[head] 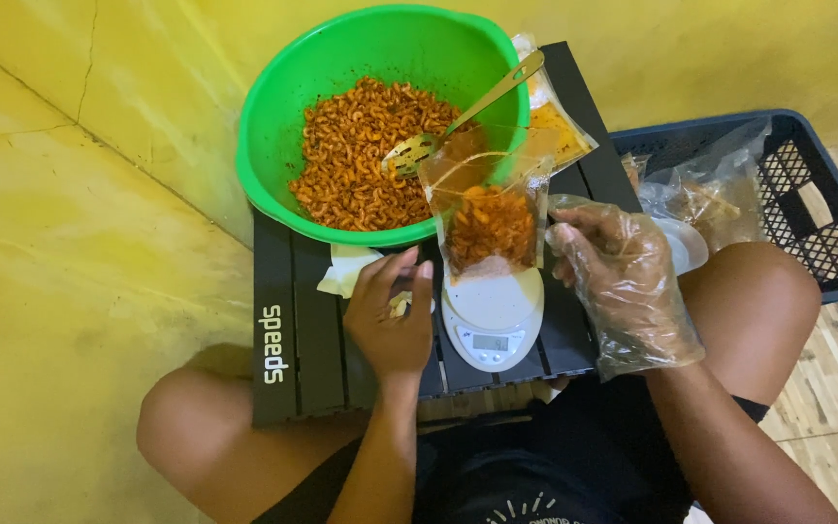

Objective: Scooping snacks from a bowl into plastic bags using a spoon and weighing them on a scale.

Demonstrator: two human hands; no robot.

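Note:
A clear plastic pouch (490, 221) partly filled with orange-red spiced macaroni stands upright on a small white digital scale (493, 320). My left hand (392, 315), bare, rests just left of the scale with its fingers curled, touching a white paper (346, 269). Whether it holds the paper cannot be told. Just right of the pouch is my right hand (621, 281), in a clear plastic glove, fingers spread and holding nothing. A green bowl (283, 116) of the same macaroni sits behind, with a gold slotted spoon (458, 112) resting in it.
Everything stands on a small black slatted table (293, 330) over my crossed legs. Another filled pouch (555, 121) leans beside the bowl. A dark blue plastic crate (817, 213) with clear bags and a white lid sits at right. Yellow floor left, wood floor right.

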